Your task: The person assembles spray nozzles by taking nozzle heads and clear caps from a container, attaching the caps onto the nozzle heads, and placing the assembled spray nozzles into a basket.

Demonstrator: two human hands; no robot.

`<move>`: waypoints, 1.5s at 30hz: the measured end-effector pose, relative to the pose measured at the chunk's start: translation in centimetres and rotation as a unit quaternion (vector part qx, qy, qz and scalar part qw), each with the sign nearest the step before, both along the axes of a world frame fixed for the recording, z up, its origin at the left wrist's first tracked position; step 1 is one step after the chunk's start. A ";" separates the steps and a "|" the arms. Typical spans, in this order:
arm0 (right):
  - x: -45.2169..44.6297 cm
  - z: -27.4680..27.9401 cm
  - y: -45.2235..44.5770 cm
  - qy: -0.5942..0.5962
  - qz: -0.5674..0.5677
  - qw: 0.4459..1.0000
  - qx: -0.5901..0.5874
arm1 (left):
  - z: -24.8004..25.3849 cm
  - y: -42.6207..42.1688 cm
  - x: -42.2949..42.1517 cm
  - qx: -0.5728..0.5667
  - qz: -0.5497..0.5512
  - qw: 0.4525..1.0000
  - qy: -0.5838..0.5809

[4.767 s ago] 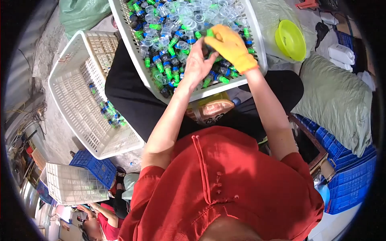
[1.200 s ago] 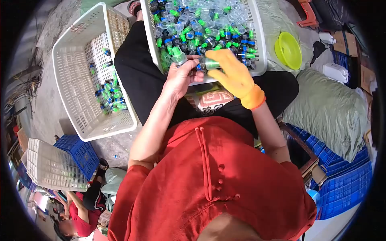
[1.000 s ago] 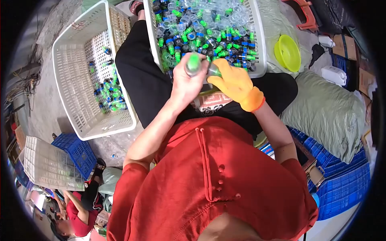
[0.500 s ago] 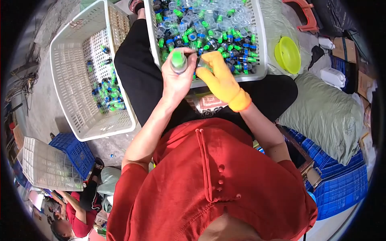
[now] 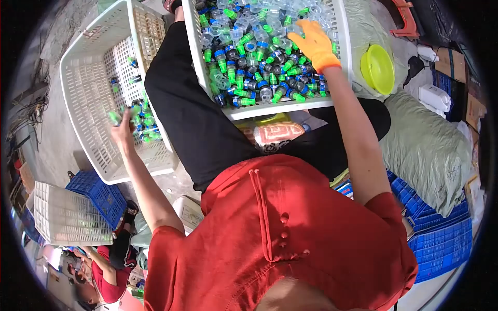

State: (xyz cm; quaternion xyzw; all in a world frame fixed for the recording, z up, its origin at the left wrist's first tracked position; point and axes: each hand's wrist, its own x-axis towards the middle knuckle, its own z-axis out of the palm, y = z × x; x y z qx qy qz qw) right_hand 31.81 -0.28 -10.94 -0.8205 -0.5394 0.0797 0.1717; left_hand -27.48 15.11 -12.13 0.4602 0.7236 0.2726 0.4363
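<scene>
Now the two arms are spread well apart. The left hand, bare, reaches out to the person's left over the white basket on the floor, its arm nearly straight and its fingers pointing away from the body. A blurred green-tipped bottle shows right at its fingers; whether it is gripped or just let go, I cannot tell. The right hand, in a yellow-orange glove, is extended forward over the larger tub, its wrist inside the tub's right edge. Its thumb and fingers are parted above the clear cups; whether they touch one is unclear.

Half a second ago both hands were together at the tub's near edge, the left one grasping a green-tipped bottle; since then they have separated.

Small bottles with green tips and blue bands fill the tub's near half, up to the near edge and its left corner, with the cups heaped beyond. More bottles lie in the basket, mostly along the edge beside the person's leg.

Farther out, a lime basin sits just beyond the tub's right edge, near a stuffed green sack with blue crates beside it. A co-worker in red sits behind on the left.
</scene>
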 end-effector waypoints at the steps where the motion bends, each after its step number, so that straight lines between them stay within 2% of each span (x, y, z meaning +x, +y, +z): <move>1: 0.2 -0.5 0.0 0.008 0.009 1.000 -0.012 | -0.5 -0.5 -0.2 -0.085 -0.012 0.995 0.055; 3: 0.2 -1.0 -0.2 0.014 0.000 1.000 0.003 | -0.4 -1.0 1.0 -0.085 0.000 0.991 0.105; 4: 0.1 -0.8 0.0 0.017 -0.004 1.000 0.023 | 0.0 -0.7 2.7 0.104 -0.048 0.970 0.212; 5: 0.0 -0.4 -0.3 0.018 -0.005 1.000 0.020 | 0.7 -0.3 5.2 0.287 -0.094 0.902 0.309; 7: -0.6 0.7 -1.1 0.094 -0.088 0.989 0.076 | 7.3 -1.9 15.9 0.359 -0.188 0.876 0.262; 8: -0.8 0.9 -1.8 0.147 -0.089 0.979 0.112 | 11.0 -3.9 22.9 0.285 -0.256 0.915 0.126; 9: -1.3 1.6 -2.2 0.148 -0.087 0.978 0.116 | 11.8 -5.7 27.1 0.279 -0.312 0.899 0.129; 10: -1.8 2.4 -3.0 0.153 -0.066 0.979 0.118 | 12.9 -7.1 31.0 0.137 -0.401 0.904 0.061; 11: -2.2 3.4 -4.1 0.157 -0.045 0.980 0.118 | 8.6 -7.8 34.1 0.207 -0.475 0.845 0.133; 12: -2.9 4.8 -4.7 0.188 -0.061 0.976 0.091 | 7.0 -8.8 36.9 0.298 -0.483 0.805 0.172; 13: -3.0 4.9 -5.6 0.189 -0.056 0.978 0.068 | 3.2 -8.8 39.0 0.366 -0.488 0.776 0.159; 14: -3.3 5.5 -6.4 0.197 -0.049 0.977 0.071 | 1.8 -8.8 41.0 0.341 -0.493 0.761 0.248; 16: -3.9 7.0 -8.1 0.239 -0.055 0.968 0.045 | 0.0 -8.2 42.9 0.335 -0.507 0.736 0.298; 17: -4.1 7.0 -9.0 0.213 -0.032 0.974 0.066 | -0.1 -8.2 43.4 0.312 -0.521 0.725 0.325; 19: -4.5 8.0 -10.1 0.192 -0.016 0.979 0.064 | -0.3 -8.2 43.5 0.315 -0.507 0.741 0.307; 21: -5.0 7.9 -10.8 0.228 -0.049 0.969 0.084 | 1.5 -8.6 42.5 0.278 -0.469 0.828 0.130; 23: -5.9 7.9 -11.4 0.263 -0.085 0.956 0.103 | 4.6 -9.0 41.1 0.210 -0.409 0.888 0.003; 24: -6.3 8.0 -11.5 0.282 -0.070 0.952 0.097 | 7.4 -9.4 40.3 0.008 -0.377 0.915 -0.143; 25: -6.9 8.3 -11.5 0.301 -0.052 0.948 0.091 | 7.8 -9.7 39.4 -0.099 -0.353 0.903 -0.226; 27: -7.7 9.5 -11.3 0.271 0.021 0.958 0.088 | 8.6 -10.5 37.6 -0.191 -0.320 0.885 -0.278; 30: -9.1 10.1 -10.8 0.222 0.074 0.968 0.094 | 9.4 -12.7 36.3 -0.206 -0.314 0.876 -0.304; 31: -9.4 10.4 -10.7 0.157 0.096 0.978 0.094 | 9.8 -13.3 36.0 -0.213 -0.310 0.876 -0.302; 32: -9.6 10.7 -10.6 0.090 0.118 0.984 0.095 | 10.3 -14.0 35.7 -0.197 -0.362 0.887 -0.208; 33: -9.9 10.7 -10.7 0.089 0.122 0.984 0.095 | 8.4 -15.5 35.5 -0.105 -0.364 0.905 -0.195; 35: -10.7 10.3 -11.3 0.097 0.140 0.984 0.049 | 9.7 -16.5 35.1 0.024 -0.403 0.907 -0.115; 36: -10.7 10.0 -12.0 0.190 0.129 0.973 0.019 | 10.4 -17.2 34.8 0.016 -0.407 0.907 -0.110; 37: -10.7 10.0 -12.7 0.189 0.130 0.973 0.016 | 10.5 -17.8 34.1 0.030 -0.424 0.897 -0.118; 39: -10.3 10.5 -13.4 0.398 0.136 0.903 -0.089 | 10.7 -19.0 32.7 0.065 -0.457 0.873 -0.157; 40: -10.2 11.2 -13.8 0.423 0.142 0.887 -0.122 | 11.0 -19.0 31.7 0.022 -0.507 0.851 -0.138; 41: -10.4 11.8 -14.0 0.422 0.145 0.887 -0.123 | 11.1 -18.2 31.1 0.023 -0.505 0.852 -0.139; 43: -11.2 13.1 -14.2 0.380 0.147 0.906 -0.117 | 11.3 -16.1 29.7 -0.194 -0.549 0.746 -0.322; 44: -11.6 13.3 -14.1 0.340 0.169 0.921 -0.086 | 11.8 -14.7 29.5 -0.300 -0.537 0.714 -0.334; 45: -12.0 13.5 -13.9 0.339 0.170 0.921 -0.086 | 11.7 -14.1 29.8 -0.242 -0.618 0.698 -0.269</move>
